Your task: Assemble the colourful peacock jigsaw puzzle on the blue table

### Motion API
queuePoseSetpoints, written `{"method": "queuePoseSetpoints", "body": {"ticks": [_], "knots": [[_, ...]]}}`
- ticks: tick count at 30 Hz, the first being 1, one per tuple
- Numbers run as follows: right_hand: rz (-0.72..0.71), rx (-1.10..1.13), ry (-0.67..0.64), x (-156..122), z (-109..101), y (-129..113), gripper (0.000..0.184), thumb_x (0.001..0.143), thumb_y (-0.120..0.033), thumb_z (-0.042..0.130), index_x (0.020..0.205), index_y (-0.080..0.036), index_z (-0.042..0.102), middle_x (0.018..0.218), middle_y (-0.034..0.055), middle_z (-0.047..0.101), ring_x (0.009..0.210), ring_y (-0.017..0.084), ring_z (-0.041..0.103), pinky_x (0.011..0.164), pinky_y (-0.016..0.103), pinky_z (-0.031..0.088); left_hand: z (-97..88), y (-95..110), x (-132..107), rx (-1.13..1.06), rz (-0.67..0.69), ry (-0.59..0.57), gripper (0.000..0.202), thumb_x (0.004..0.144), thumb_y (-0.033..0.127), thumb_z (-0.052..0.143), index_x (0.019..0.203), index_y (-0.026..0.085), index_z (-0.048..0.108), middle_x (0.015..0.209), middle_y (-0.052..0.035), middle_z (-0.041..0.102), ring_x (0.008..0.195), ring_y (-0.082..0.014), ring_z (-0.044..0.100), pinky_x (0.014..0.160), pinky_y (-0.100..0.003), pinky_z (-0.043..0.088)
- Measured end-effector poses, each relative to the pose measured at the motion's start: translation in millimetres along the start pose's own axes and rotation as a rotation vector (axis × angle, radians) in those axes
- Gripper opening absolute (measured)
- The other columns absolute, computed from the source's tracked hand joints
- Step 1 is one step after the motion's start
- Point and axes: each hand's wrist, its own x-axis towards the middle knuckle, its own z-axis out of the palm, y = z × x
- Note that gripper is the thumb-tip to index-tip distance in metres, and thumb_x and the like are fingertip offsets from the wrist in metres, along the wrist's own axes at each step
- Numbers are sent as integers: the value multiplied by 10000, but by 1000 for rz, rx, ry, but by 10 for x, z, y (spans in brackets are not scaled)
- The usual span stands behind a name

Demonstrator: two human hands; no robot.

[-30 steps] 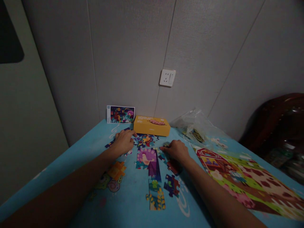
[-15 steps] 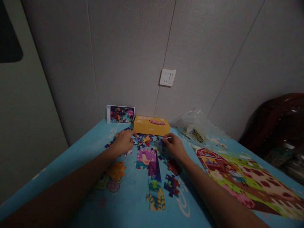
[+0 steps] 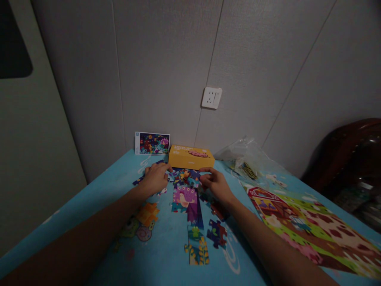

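Observation:
My left hand [image 3: 156,177] rests at the left of the jigsaw pieces [image 3: 184,174], fingers stretched over them, with the index fingertip near the yellow box. At the right side of the same pieces hovers my right hand [image 3: 216,184], thumb and index finger apart; no piece shows between them. Toward me from the hands, a joined strip with a bird [image 3: 183,197] runs down to a part with yellow plants [image 3: 199,252]. Orange pieces [image 3: 148,213] and a snail piece [image 3: 144,232] lie by my left forearm. Dark blue-and-red pieces [image 3: 217,234] lie near my right forearm.
A yellow box [image 3: 191,158] stands behind the pieces, beside a picture card [image 3: 153,143] leaning on the wall. To the right are a clear plastic bag [image 3: 245,159] with contents and a farm picture [image 3: 306,226]. A blue patterned cloth [image 3: 166,254] covers the table.
My right hand has moved slightly left, and its thumb and index finger have parted from a pinch near a dark piece. My left hand stays at the same pieces. The view has shifted slightly.

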Motion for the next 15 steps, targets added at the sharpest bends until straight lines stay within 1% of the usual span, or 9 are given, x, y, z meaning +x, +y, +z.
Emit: {"method": "queuePoseSetpoints", "body": {"ticks": [3,5,9,15], "knots": [[14,58,-39,-13,13,1,426,656,-303,656,1030,-173,499,560,-64,567,455,107,536,461,239,462,-4,0,-6,17,2,0,300,782,151,476,1026,262,611,1149,-42,629,1037,-300,523,863,-473,394],[20,81,-59,-24,23,-8,438,650,-301,663,1035,-177,494,580,-58,583,465,115,557,469,254,487,-6,1,-5,27,0,-3,299,783,156,481,1027,262,615,1146,-47,629,1038,-300,519,861,-468,393],[32,109,-72,-45,43,-38,404,640,-292,672,989,-173,506,581,-52,588,466,116,565,465,259,503,-9,2,2,34,-17,-21,309,772,156,486,1032,264,614,1150,-46,627,1042,-299,518,852,-460,396],[57,148,-69,-61,62,-68,363,616,-272,687,909,-187,491,577,-52,594,480,127,586,456,251,496,-7,-2,-2,42,-9,-6,298,777,159,469,1018,265,610,1154,-33,630,1044,-308,516,840,-462,390]]}}
